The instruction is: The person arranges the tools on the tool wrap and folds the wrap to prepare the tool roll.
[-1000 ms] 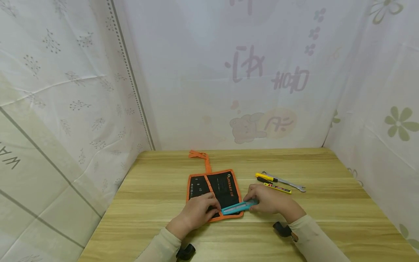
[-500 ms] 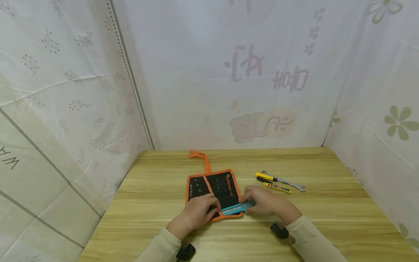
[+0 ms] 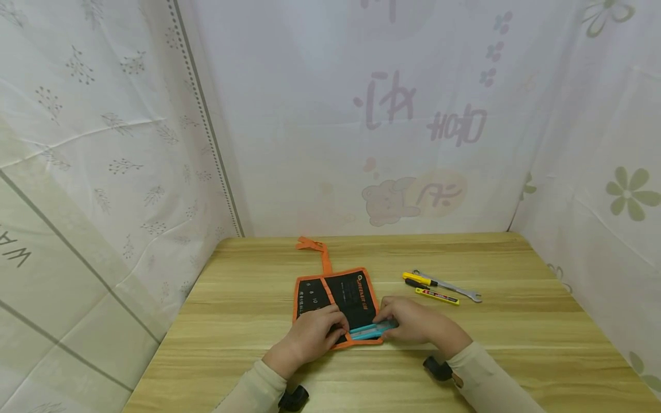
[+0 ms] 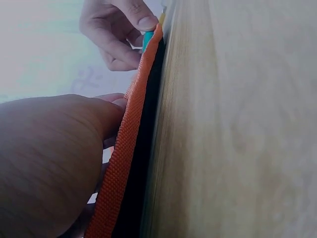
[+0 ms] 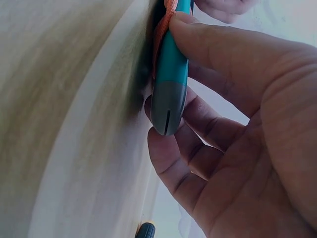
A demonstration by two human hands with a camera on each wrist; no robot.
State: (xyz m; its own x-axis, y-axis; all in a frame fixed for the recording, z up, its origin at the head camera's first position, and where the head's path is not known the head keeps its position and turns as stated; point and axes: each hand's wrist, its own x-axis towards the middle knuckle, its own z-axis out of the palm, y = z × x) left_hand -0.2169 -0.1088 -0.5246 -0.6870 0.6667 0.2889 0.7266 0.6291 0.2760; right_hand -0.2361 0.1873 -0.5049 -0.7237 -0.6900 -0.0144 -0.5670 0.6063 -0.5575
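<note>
A black tool pouch with orange trim point(image 3: 351, 295) lies spread on the table, its orange strap point(image 3: 327, 261) trailing away at the back. At the near part of its orange divider, my left hand point(image 3: 310, 335) pinches the trim between thumb and fingers. My right hand point(image 3: 415, 322) holds the dark rear end of a teal utility knife point(image 3: 364, 331), which lies across the pouch's right half. The knife's front end meets the divider beside my left fingertips; how far it goes under is hidden. In the right wrist view the thumb presses the knife's teal body point(image 5: 173, 62).
To the right on the wooden table point(image 3: 248, 304) lie a wrench point(image 3: 467, 293), a yellow-and-black handled tool point(image 3: 417, 279), a black pen-like item point(image 3: 415, 284) and a flat yellow case point(image 3: 437, 296). Printed cloth point(image 3: 310, 143) hangs behind and on both sides.
The right hand has moved left with the utility knife, and less of the knife shows beyond the divider. My left hand has stayed at the trim.
</note>
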